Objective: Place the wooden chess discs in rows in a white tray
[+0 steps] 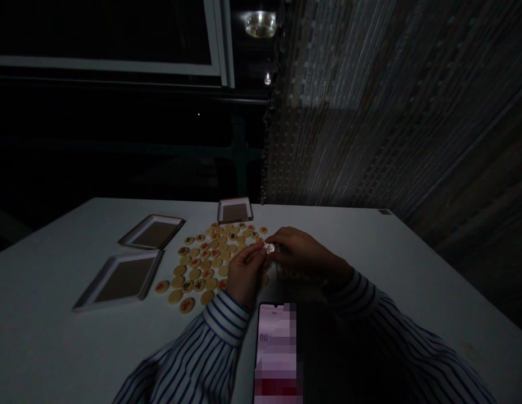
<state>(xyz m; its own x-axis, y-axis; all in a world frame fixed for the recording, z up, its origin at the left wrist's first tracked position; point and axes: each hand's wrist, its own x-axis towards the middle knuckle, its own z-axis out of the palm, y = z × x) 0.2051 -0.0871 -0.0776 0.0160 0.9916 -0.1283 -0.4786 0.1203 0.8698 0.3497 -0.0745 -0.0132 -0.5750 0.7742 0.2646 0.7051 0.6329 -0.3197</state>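
A round Chinese chess piece (269, 247) with a dark character on its bright face is held up between my two hands. My right hand (305, 252) pinches it from the right with thumb and fingers. From the other side, my left hand (245, 272) has its fingers closed together at the piece's left edge. Many more wooden Chinese chess pieces (205, 264) lie spread on the white table to the left, some with red or black characters, others plain side up. Further pieces (297, 275) sit in the shadow under my right wrist, partly hidden.
Two shallow open box halves (149, 276) (132, 238) lie at the left, and a smaller open box (249, 210) stands at the back. A lit phone (275, 348) is in front of me. A bead curtain (349, 112) hangs behind the table (412, 269). The room is dark.
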